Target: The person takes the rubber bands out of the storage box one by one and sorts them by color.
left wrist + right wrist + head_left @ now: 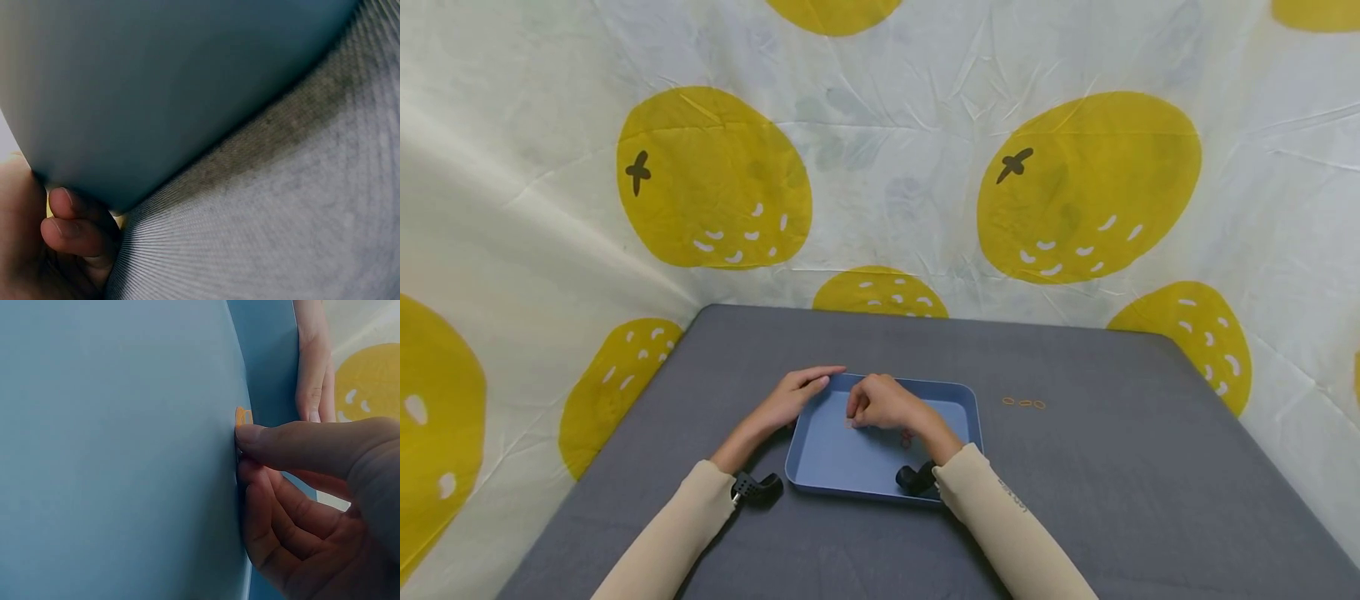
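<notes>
A blue tray point(842, 462) lies on the table. My left hand point(790, 398) holds its far left corner, thumb over the rim and fingers outside; in the left wrist view two curled fingertips point(72, 237) show beside the tray's outer wall. Over the tray's inside, my right hand point(883, 404) pinches a thin orange rubber band point(240, 417) between thumb and fingertips, close to the tray floor. Reddish-orange rubber bands point(906, 439) lie in the tray beside the right wrist, partly hidden by it.
Three orange rubber bands point(1026, 403) lie in a row on the grey tablecloth point(1120, 467), right of the tray. A white curtain point(895, 183) with yellow fruit prints hangs behind the table. Black wrist cameras point(916, 479) sit under both forearms.
</notes>
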Available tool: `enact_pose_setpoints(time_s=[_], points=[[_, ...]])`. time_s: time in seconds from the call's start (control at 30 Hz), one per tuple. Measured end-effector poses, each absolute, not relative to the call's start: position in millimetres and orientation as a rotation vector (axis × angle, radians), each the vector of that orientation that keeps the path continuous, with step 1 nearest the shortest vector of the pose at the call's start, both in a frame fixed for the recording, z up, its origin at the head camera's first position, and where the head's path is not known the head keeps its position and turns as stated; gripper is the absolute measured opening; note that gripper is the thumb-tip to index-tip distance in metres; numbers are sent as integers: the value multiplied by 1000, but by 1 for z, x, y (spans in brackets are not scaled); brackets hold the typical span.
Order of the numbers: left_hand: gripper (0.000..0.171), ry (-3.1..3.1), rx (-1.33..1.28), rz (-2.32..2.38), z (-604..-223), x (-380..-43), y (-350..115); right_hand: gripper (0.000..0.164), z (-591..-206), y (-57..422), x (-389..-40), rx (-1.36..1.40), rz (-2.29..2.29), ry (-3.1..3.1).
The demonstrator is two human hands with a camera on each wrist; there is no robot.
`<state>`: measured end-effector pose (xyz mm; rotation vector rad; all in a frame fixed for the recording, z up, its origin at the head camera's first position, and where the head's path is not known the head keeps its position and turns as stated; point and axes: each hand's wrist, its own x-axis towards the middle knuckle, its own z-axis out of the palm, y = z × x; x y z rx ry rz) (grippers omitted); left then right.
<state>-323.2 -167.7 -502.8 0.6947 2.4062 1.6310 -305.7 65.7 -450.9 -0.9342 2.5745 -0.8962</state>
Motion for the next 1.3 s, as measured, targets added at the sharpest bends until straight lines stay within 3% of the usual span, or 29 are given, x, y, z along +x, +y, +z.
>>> enact_pose_setpoints(time_s=[0.77, 1.3], points=[[39, 2439, 699, 1610, -502, -321, -167, 14, -452, 67, -303, -942, -886, 2570], [39, 2459, 719, 1607, -505, -322, -167, 10, -446, 68, -299, -950, -880, 2606]])
